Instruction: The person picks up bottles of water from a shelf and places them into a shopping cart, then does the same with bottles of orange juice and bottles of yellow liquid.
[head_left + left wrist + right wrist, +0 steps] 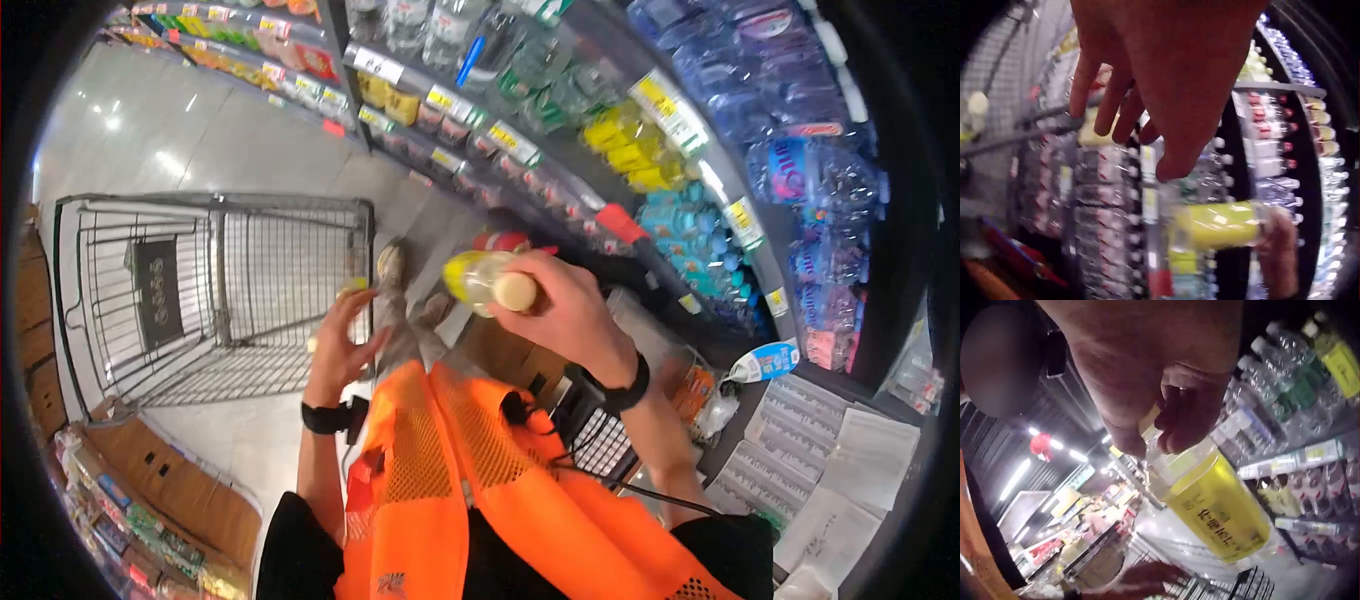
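Observation:
My right hand [565,310] grips a clear plastic bottle with a yellow label [468,277] by its neck, just below the cream cap [515,292]. The right wrist view shows the bottle's yellow label [1219,515] with dark characters, the bottle tilted with its base away from the hand. Off to the left, my left hand [343,345] holds nothing, its fingers spread beside the shopping cart [215,205]. In the left wrist view that hand [1166,75] hangs above the yellow-labelled bottle [1222,225], apart from it, with the fingers loosely bent.
Shelves of bottled drinks run along the right, with yellow-labelled bottles [630,145] and blue-green bottles [685,235] behind price tags [665,105]. Packs of blue water bottles [820,190] stand farther right. Papers [835,520] lie at lower right, a wooden display [165,460] at lower left.

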Motion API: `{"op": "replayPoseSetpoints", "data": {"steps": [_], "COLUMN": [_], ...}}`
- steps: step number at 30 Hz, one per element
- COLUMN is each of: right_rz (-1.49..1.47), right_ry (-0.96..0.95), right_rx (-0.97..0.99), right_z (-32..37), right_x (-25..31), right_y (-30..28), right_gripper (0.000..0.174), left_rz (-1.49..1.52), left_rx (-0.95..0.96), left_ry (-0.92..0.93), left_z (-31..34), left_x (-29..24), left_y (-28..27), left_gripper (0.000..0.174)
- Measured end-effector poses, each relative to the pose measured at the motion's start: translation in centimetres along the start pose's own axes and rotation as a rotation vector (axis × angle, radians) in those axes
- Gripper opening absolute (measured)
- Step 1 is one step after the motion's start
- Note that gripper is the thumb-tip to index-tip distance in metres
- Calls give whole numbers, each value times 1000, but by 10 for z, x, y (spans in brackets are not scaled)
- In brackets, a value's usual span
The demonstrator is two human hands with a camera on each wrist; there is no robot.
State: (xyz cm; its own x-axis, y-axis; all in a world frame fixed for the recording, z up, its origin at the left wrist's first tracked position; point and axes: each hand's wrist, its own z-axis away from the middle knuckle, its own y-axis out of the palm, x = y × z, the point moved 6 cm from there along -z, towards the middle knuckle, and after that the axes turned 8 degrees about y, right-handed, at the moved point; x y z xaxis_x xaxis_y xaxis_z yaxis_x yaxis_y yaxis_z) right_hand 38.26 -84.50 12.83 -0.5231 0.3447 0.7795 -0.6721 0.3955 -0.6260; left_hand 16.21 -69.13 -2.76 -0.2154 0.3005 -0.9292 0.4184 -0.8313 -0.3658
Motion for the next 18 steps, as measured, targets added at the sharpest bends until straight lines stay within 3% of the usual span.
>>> {"op": "replayPoseSetpoints", "data": {"steps": [2,3,6,8,9,12,13,14,16,18], "right_rz": [-70,-121,-196,-247,-272,-268,-265,-261,-248,-222], "right_ry": [-60,-89,-292,-320,-334,-128,-7,115,331,364], "right_rx": [248,391,442,450,456,414,401,386,359,190], "right_z": [-6,-5,-2,-4,-5,-16,-15,-10,2,12], "right_x": [8,11,31,26,25,-4,-27,-55,-105,-139], "right_y": [44,67,114,133,139,117,109,101,73,32], "right_gripper": [37,37,39,42,44,43,42,40,34,27], "left_rz": [-114,-135,-198,-242,-220,-249,95,95,-323,-256], "left_rx": [-22,-6,-61,-113,-156,-291,-466,-483,-465,-433], "left_ry": [218,209,190,163,50,-176,-254,-325,-335,-354], "left_z": [-11,1,11,20,23,34,43,48,42,54], "left_x": [-96,-95,-77,-71,-57,29,79,125,148,241], "left_y": [3,7,5,-7,-16,-50,-55,-62,-73,-70], "left_gripper": [59,62,70,67,65,63,60,59,58,56]}}
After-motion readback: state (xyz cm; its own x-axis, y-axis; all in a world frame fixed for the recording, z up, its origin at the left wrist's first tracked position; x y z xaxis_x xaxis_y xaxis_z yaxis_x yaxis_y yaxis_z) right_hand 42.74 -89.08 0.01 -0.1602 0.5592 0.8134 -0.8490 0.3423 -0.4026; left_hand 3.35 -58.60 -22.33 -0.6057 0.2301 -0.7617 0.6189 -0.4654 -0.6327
